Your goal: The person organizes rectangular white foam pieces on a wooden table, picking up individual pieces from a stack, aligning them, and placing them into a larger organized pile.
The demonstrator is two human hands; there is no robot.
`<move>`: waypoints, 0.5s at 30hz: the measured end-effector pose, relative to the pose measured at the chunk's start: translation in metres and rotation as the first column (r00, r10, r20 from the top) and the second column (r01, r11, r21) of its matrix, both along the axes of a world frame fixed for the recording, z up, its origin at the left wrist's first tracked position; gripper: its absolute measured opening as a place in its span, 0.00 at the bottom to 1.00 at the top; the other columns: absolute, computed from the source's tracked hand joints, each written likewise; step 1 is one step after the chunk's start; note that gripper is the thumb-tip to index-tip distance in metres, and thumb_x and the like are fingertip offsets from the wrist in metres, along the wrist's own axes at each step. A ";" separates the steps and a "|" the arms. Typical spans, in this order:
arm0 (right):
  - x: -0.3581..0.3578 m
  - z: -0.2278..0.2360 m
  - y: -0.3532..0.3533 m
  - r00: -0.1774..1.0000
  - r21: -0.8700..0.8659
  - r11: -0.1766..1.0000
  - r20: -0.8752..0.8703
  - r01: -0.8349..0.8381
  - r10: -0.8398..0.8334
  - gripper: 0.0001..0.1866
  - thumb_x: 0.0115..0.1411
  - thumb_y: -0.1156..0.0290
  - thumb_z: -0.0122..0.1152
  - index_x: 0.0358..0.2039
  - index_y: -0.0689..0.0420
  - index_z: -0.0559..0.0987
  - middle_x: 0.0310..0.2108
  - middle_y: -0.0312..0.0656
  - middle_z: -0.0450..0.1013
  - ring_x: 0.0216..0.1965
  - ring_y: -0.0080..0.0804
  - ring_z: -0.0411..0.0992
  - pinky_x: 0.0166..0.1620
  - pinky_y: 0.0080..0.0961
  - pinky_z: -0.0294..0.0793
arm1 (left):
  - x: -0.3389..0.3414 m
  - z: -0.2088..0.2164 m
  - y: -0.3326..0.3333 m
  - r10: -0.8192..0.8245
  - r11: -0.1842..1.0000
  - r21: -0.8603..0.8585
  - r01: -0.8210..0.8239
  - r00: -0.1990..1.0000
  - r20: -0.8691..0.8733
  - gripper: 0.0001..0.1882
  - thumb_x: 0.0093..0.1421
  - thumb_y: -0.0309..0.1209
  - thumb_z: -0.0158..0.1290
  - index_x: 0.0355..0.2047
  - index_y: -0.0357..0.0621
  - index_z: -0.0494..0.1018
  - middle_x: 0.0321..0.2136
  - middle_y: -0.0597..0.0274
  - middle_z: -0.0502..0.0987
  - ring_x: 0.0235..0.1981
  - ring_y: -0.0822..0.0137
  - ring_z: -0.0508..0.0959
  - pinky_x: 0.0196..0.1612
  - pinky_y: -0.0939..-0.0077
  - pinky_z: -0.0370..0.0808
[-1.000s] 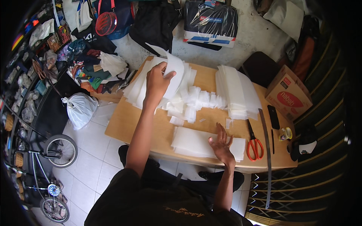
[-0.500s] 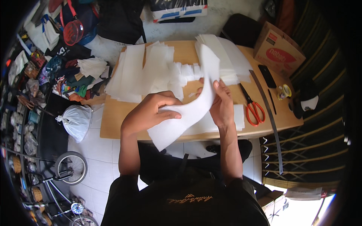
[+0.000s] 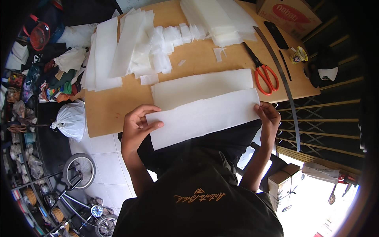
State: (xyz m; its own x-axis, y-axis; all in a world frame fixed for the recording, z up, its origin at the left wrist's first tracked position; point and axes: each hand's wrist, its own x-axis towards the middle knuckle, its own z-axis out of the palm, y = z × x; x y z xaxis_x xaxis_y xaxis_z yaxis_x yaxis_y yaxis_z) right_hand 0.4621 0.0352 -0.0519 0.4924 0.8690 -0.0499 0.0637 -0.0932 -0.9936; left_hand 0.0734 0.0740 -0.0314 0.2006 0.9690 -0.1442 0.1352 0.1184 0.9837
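White sheet [image 3: 205, 118] is pinched by left hand [image 3: 136, 125] and right hand [image 3: 270, 117], nearside of the pale stack [image 3: 203, 87], probably getting lined up, so level ends are likely needed next.

The wooden table [image 3: 103, 118] carried stacked pale sheets [image 3: 201, 85] just beyond the left hand [image 3: 137, 125] and the right hand [image 3: 269, 118]; orange-handled scissors [image 3: 259, 65] lay beyond the right; long white strips [image 3: 106, 55] lay beyond the left.

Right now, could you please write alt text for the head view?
The left hand and right hand hold a white strip by its ends at the near edge of a wooden table with more strips and orange-handled scissors.
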 end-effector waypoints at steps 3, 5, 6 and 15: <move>0.007 0.000 0.006 0.989 -0.123 0.992 0.149 0.014 0.005 0.10 0.59 0.69 0.73 0.36 0.63 0.84 0.29 0.36 0.80 0.30 0.18 0.74 0.37 0.19 0.72 | 0.006 -0.013 0.009 0.262 0.965 -0.030 -0.261 0.961 0.082 0.20 0.52 0.18 0.70 0.45 0.34 0.78 0.37 0.59 0.82 0.36 0.80 0.78 0.33 0.90 0.71; 0.005 0.005 0.024 0.961 -0.081 0.996 0.278 0.033 -0.009 0.12 0.60 0.67 0.72 0.36 0.63 0.84 0.28 0.36 0.80 0.29 0.19 0.73 0.34 0.21 0.71 | 0.015 -0.013 0.026 0.328 0.932 0.135 -0.336 0.942 0.078 0.20 0.51 0.17 0.70 0.44 0.34 0.78 0.35 0.60 0.81 0.34 0.78 0.79 0.35 0.87 0.74; 0.002 0.009 0.035 0.939 -0.062 0.997 0.345 0.040 -0.016 0.12 0.60 0.67 0.72 0.36 0.64 0.84 0.28 0.37 0.80 0.29 0.19 0.73 0.35 0.21 0.72 | 0.019 -0.018 0.036 0.368 0.907 0.197 -0.372 0.928 0.060 0.19 0.51 0.17 0.70 0.43 0.34 0.78 0.35 0.60 0.81 0.34 0.77 0.79 0.36 0.87 0.74; -0.005 -0.017 0.073 0.784 0.026 1.000 0.621 0.002 -0.017 0.11 0.59 0.71 0.69 0.38 0.65 0.83 0.26 0.43 0.78 0.28 0.28 0.76 0.36 0.26 0.74 | 0.040 -0.056 0.063 0.466 0.850 0.357 -0.387 0.869 -0.168 0.17 0.53 0.19 0.69 0.43 0.36 0.79 0.35 0.63 0.81 0.35 0.77 0.77 0.41 0.83 0.75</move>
State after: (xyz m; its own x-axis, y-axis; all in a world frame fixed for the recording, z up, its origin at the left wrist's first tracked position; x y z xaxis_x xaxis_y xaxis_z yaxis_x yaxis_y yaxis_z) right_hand 0.4567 0.1086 -0.0686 0.4185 0.8611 0.2886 0.6667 -0.0755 -0.7415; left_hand 0.1129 0.1369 -0.0870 -0.2455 0.9526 0.1796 0.3758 -0.0773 0.9235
